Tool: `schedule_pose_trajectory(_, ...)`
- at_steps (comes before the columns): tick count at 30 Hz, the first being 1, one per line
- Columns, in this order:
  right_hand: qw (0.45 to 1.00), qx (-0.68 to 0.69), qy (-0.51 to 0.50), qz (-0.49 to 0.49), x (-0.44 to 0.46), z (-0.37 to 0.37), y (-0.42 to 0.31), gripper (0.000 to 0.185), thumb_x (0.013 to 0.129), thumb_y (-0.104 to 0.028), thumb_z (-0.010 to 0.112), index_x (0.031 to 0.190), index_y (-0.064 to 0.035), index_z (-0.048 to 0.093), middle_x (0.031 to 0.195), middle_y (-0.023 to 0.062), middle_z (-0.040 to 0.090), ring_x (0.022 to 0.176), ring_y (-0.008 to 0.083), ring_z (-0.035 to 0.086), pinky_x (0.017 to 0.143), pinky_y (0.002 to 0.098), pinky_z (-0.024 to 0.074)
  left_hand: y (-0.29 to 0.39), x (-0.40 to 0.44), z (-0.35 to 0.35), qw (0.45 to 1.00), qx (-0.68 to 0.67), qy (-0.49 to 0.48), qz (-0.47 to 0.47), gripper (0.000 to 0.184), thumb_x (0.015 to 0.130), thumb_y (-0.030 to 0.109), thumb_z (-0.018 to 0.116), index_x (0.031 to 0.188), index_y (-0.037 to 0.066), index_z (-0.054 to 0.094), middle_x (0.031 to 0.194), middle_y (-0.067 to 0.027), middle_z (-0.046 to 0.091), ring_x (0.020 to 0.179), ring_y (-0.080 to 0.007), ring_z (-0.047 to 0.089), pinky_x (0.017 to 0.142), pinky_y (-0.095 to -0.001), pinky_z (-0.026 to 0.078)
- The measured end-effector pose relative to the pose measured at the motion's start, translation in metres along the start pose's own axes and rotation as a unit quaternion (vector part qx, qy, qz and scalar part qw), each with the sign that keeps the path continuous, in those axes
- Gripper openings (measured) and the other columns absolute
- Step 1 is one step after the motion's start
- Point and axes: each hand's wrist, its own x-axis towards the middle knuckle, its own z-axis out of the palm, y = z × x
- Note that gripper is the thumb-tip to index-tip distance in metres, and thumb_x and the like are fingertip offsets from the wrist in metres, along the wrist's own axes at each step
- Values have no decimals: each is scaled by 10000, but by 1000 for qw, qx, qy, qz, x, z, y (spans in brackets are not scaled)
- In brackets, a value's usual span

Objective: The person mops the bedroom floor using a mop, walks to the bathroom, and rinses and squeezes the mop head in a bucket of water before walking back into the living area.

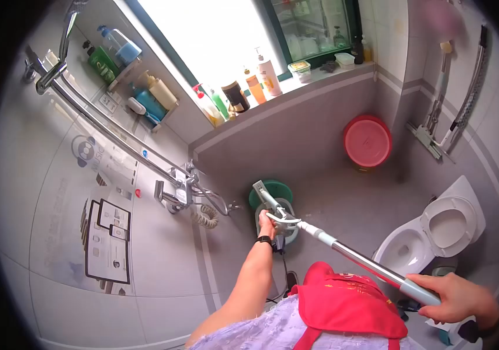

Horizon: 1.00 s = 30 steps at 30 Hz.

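A mop with a long metal pole (366,259) lies slantwise across the view, its pale head (267,195) over a green basin (277,191) and a grey bucket (287,233) on the floor. My left hand (266,224), wearing a dark wristband, is closed around the mop near its head, by the white lever. At the lower right my right hand (451,297) grips the grey end of the pole between thumb and fingers. A red apron (343,303) covers my front.
A white toilet (410,248) stands at the right, a red basin (367,141) near the far wall. Shower pipes (115,134) run along the left wall. Bottles (268,76) line the window ledge. Two mops (436,128) hang at the upper right.
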Motion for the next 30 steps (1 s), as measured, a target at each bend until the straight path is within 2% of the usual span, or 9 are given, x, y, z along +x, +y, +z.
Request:
schedule_pose_trajectory(3, 996, 84, -20, 12, 3, 5, 10, 645, 755, -124, 596, 1348, -53, 351, 779, 108, 637, 605, 154, 631, 593, 270, 494, 22, -29, 9, 993, 82, 79, 39, 257, 701, 265, 500, 516, 158, 358, 444, 17, 320, 366, -135, 320, 381, -291, 312)
schedule_pose_trajectory(7, 980, 193, -51, 5, 14, 8, 23, 561, 817, -80, 559, 1340, -51, 358, 701, 34, 564, 552, 96, 548, 520, 243, 461, 43, -26, -17, 976, 196, -1, 97, 265, 779, 300, 488, 608, 101, 451, 480, -27, 373, 387, -169, 376, 369, -331, 320)
schedule_pose_trajectory(13, 961, 271, -56, 7, 49, 10, 34, 422, 871, -93, 546, 1271, -45, 420, 718, 16, 528, 531, 76, 507, 484, 225, 431, 54, -46, -21, 949, 270, 130, 101, 328, 773, 340, 532, 619, 51, 540, 525, -34, 451, 421, -158, 391, 392, -351, 288)
schedule_pose_trajectory(16, 955, 291, -60, -16, 81, 16, 40, 350, 861, -123, 574, 1186, -35, 479, 725, 23, 530, 531, 81, 505, 464, 228, 422, 47, -58, -25, 947, 273, 152, 70, 361, 775, 351, 545, 726, -1, 610, 649, -87, 570, 552, -208, 529, 483, -374, 401)
schedule_pose_trajectory(19, 948, 313, -58, -13, 106, 20, 46, 322, 848, -151, 599, 1123, -13, 503, 722, 29, 529, 526, 87, 502, 450, 228, 415, 30, -75, -19, 923, 277, 242, 112, 414, 786, 350, 545, 871, -44, 638, 877, -145, 642, 798, -257, 607, 681, -393, 468)
schedule_pose_trajectory(20, 945, 322, -58, -12, 113, 21, 48, 317, 843, -160, 608, 1101, -5, 510, 720, 31, 528, 524, 89, 500, 445, 227, 412, 36, -114, 0, 930, 280, 218, 99, 468, 803, 372, 509, 999, -37, 627, 1082, -176, 612, 1005, -287, 575, 849, -395, 434)
schedule_pose_trajectory(23, 929, 363, -72, 6, 134, 27, 56, 318, 830, -166, 621, 1072, 10, 515, 718, 36, 527, 512, 88, 490, 437, 218, 408, 28, -125, 14, 907, 310, 230, 170, 486, 819, 402, 470, 1028, -7, 625, 1089, -171, 610, 1035, -318, 553, 873, -411, 417)
schedule_pose_trajectory(27, 896, 428, -111, 33, 157, 32, 54, 336, 811, -152, 644, 1078, 6, 516, 771, 29, 524, 541, 56, 477, 444, 185, 384, 15, -151, 47, 854, 437, 255, 124, 512, 822, 427, 479, 1101, 14, 595, 1172, -168, 566, 1157, -348, 453, 939, -423, 381)
schedule_pose_trajectory(30, 913, 395, -101, 21, 150, 31, 39, 337, 805, -166, 654, 1060, 4, 514, 747, 29, 516, 547, 60, 480, 447, 185, 396, 13, -144, 40, 890, 383, 218, 115, 521, 791, 411, 558, 1126, 14, 581, 1188, -166, 555, 1163, -341, 448, 947, -413, 386)
